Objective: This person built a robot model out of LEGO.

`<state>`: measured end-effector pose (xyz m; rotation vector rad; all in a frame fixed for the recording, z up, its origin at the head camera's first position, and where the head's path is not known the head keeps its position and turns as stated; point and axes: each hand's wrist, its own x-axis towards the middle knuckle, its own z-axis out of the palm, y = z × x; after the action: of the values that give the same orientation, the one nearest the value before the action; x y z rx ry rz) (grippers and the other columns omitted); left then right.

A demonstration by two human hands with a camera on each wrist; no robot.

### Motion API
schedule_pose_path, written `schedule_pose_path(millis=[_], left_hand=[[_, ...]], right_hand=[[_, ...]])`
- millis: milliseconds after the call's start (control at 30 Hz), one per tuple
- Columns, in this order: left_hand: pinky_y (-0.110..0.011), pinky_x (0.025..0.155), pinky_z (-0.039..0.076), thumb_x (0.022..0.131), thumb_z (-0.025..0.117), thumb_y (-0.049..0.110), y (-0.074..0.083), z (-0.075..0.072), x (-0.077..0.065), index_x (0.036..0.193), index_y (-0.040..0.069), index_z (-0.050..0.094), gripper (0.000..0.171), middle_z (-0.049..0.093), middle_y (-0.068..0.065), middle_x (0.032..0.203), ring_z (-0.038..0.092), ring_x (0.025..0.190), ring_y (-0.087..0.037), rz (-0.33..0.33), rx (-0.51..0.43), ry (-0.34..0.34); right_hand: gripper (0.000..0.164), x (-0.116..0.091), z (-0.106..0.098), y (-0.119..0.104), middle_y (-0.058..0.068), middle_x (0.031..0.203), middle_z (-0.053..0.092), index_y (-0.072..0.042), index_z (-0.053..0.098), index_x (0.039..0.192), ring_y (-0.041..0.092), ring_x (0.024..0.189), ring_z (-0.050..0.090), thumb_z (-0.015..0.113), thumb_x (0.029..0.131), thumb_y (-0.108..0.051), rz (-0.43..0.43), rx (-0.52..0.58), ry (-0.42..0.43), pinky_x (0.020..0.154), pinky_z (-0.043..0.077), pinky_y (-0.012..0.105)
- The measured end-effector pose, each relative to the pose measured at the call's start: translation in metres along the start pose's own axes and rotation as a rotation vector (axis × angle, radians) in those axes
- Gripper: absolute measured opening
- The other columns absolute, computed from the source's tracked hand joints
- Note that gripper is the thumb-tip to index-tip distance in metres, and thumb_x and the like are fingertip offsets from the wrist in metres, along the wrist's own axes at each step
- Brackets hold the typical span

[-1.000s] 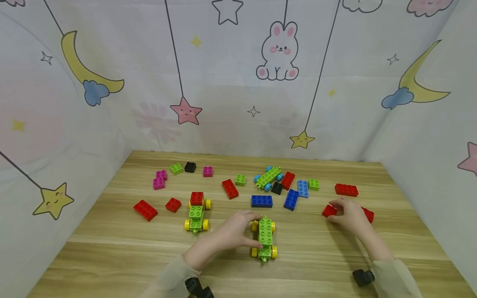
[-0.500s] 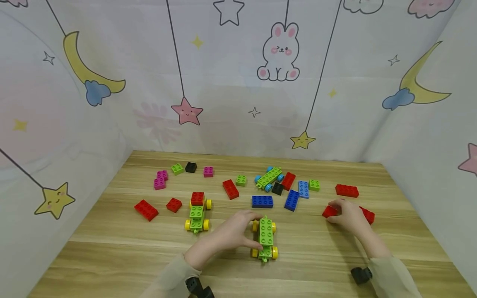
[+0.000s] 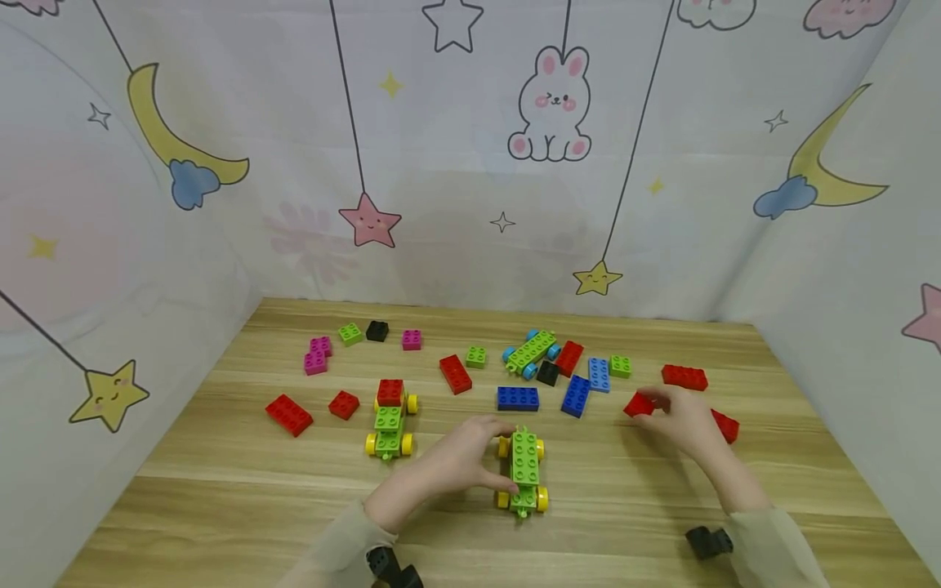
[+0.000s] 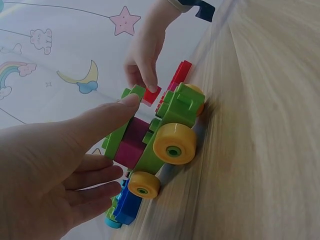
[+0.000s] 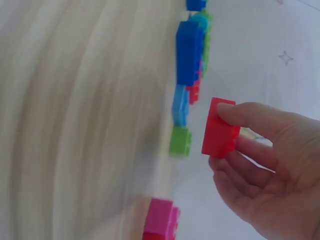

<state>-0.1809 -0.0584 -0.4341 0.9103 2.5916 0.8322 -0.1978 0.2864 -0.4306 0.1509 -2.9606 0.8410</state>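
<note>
In the head view, my left hand [image 3: 457, 459] is at the left side of a green toy car [image 3: 524, 459] with yellow wheels, thumb and index finger at its two ends. The left wrist view shows a magenta brick [image 4: 133, 142] between the car's base and a green top brick [image 4: 118, 131], where the thumb tip rests. My right hand [image 3: 684, 423] pinches a red brick [image 5: 218, 129] between thumb and fingers, held off the table in the right wrist view. Another red brick [image 3: 725, 425] lies beside that hand, partly hidden behind it.
A second green car [image 3: 388, 420] with a red brick on it stands left. Farther back is a green car base [image 3: 532, 352] with blue wheels. Blue bricks [image 3: 518, 398], red bricks [image 3: 684, 376] and magenta bricks [image 3: 316, 356] lie across the table [image 3: 243, 506].
My right hand has lifted the red brick and moved it slightly left, away from the other red brick. The left hand and the car have stayed in place.
</note>
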Motion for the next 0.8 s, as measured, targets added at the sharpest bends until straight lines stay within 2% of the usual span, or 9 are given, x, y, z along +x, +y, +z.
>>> schedule_pose_path(millis=[133,333,533,800], left_hand=[[-0.044,0.110,0.041,0.074,0.084,0.042,0.000,0.000,0.001,0.138,0.004,0.053,0.081,0.053,-0.012,0.142,0.048,0.134,-0.029,-0.006,-0.003,-0.006],[-0.044,0.110,0.041,0.074,0.084,0.041,0.000,0.000,0.001,0.137,0.003,0.054,0.080,0.054,-0.012,0.142,0.048,0.133,-0.029,-0.015,-0.001,-0.010],[-0.044,0.110,0.042,0.074,0.084,0.041,0.000,0.000,0.001,0.136,0.003,0.055,0.079,0.055,-0.012,0.140,0.049,0.132,-0.029,0.000,0.015,-0.003],[-0.043,0.108,0.044,0.075,0.084,0.041,-0.001,0.000,0.001,0.134,0.002,0.057,0.076,0.058,-0.012,0.137,0.052,0.129,-0.029,0.019,0.018,0.004]], right_hand=[[0.042,0.001,0.000,-0.013,0.022,0.112,0.069,0.003,0.065,0.119,0.040,0.103,0.064,0.076,0.084,-0.017,-0.043,0.067,0.026,0.088,0.053,0.055],[0.043,0.002,0.002,-0.044,0.021,0.116,0.068,0.000,0.066,0.121,0.041,0.107,0.063,0.077,0.085,-0.020,-0.086,0.156,0.027,0.089,0.053,0.056],[0.039,0.003,0.011,-0.075,0.018,0.117,0.068,-0.002,0.067,0.119,0.039,0.107,0.064,0.077,0.083,-0.012,-0.167,0.193,0.023,0.090,0.053,0.055],[0.037,0.001,0.028,-0.103,0.013,0.116,0.069,-0.006,0.069,0.117,0.033,0.104,0.066,0.078,0.082,-0.013,-0.261,0.224,-0.018,0.088,0.054,0.053]])
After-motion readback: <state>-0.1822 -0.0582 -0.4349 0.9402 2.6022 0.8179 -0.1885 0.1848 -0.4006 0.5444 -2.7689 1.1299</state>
